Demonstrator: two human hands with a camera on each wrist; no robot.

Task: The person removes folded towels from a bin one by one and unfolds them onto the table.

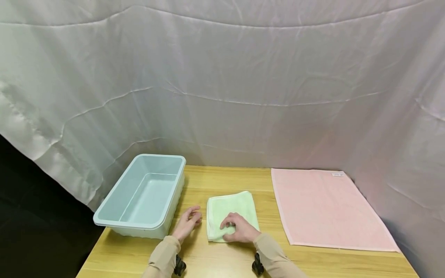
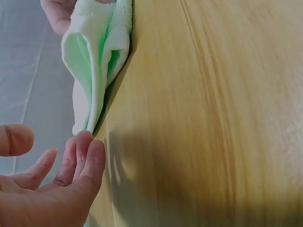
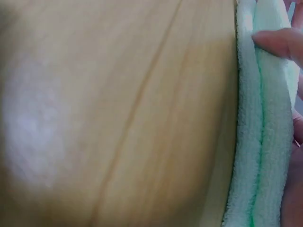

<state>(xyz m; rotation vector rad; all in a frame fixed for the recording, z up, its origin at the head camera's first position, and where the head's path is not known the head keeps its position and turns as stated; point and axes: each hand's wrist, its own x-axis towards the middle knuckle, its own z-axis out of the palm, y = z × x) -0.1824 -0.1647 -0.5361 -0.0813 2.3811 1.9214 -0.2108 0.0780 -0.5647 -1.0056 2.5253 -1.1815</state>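
Cloth [image 1: 240,204]: folded, on table [image 1: 217,266] between bin [image 1: 128,224] and towel [image 1: 326,212]
Right hand [image 1: 240,229]: fingers bent over cloth; can't tell whether pinching
Left hand [image 1: 187,224]: fingers relaxed, gripping nothing, beside cloth
Bin: upright, inner floor in view

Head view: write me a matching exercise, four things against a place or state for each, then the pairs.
1. Tub
2. Green cloth
3. Pink cloth
4. Left hand

A. Spread flat, with a white label near one corner
B. Between two of the other things
C. Leftmost of the four
D. Folded, gripped by the right hand

Pairs: 1-C, 2-D, 3-A, 4-B
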